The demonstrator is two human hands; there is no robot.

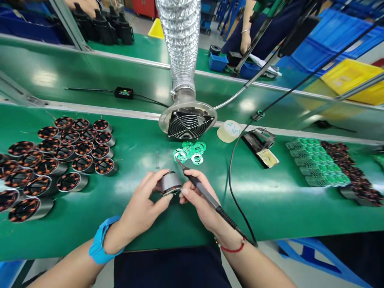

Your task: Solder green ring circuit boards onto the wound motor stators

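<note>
Near the table's front, my left hand [147, 202] grips a silvery metal motor cylinder [170, 182] between thumb and fingers, and the cylinder is tilted. My right hand [199, 196] is closed around a grey and black soldering iron [204, 192], whose tip points up and left. The thumb and fingers of that hand also meet at the cylinder's lower right edge; what they pinch there is too small to tell. Just beyond the iron's tip lies a small pile of green ring-shaped circuit boards [197, 158].
Many wound motor cylinders [72, 182] stand at left. A fume fan [187, 124] hangs behind the boards. Right of it are a pale round tub [229, 131], a soldering-iron stand [259, 144], stacked green boards [318, 162] and the iron's cable [230, 176]. People's hands show beyond the partition.
</note>
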